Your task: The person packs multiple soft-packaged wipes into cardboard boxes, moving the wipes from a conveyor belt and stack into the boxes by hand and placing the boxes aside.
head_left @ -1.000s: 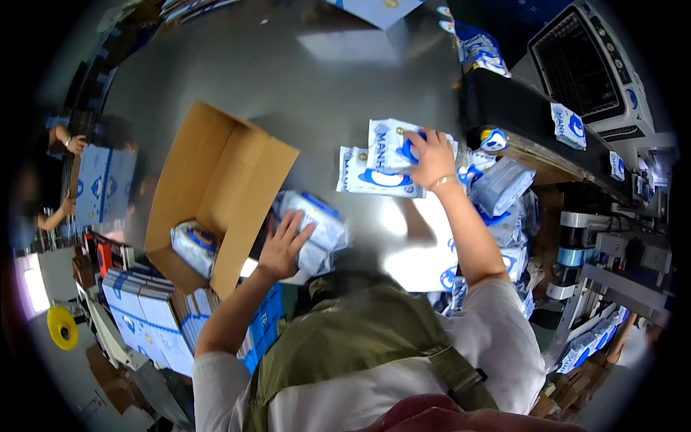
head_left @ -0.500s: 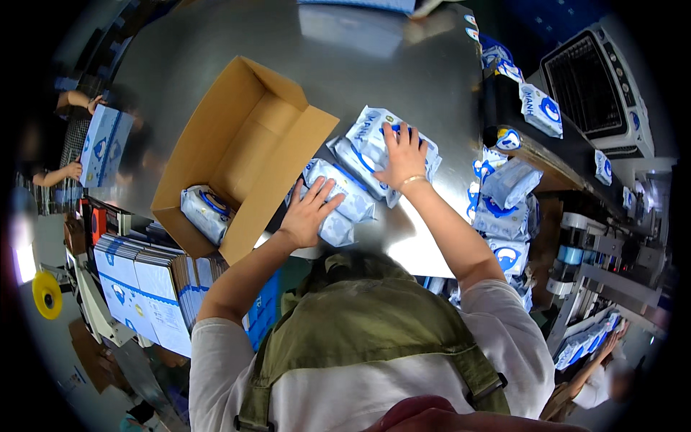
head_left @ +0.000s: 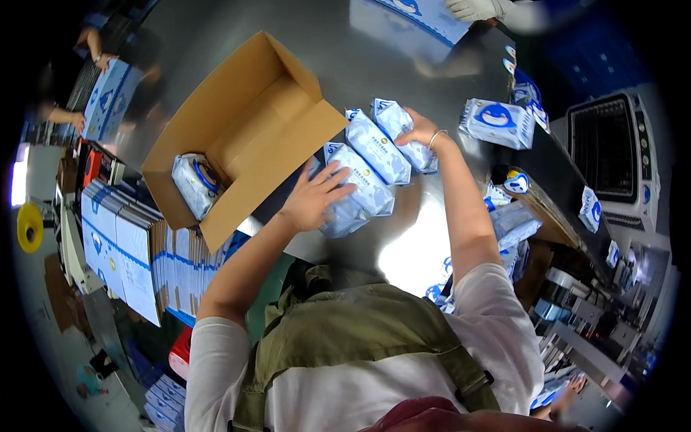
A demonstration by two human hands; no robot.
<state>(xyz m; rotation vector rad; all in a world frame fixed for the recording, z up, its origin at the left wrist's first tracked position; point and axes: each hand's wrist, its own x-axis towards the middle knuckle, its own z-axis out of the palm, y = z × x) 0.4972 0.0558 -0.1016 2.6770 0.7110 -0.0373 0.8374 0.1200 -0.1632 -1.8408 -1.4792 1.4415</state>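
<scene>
Beginning at the fingers, we see the left hand [head_left: 309, 201] spread, its fingertips lying upon the near end of a row of plastic-wrapped wipe packs [head_left: 376, 153]. The right hand [head_left: 423, 133] bends around the outermost pack [head_left: 392, 121]; some fingers are hidden, so we cannot tell whether it grips firmly. The row stands on edge upon the steel table [head_left: 331, 54], just beside the cardboard box [head_left: 227, 104], which contains one similar pack [head_left: 193, 186]. We judge these packs soft, moderately heavy and slippery in their film; broad faces, pressed from both ends of the row, seem the safest hold. Farther right lies a single pack [head_left: 497, 124].
</scene>
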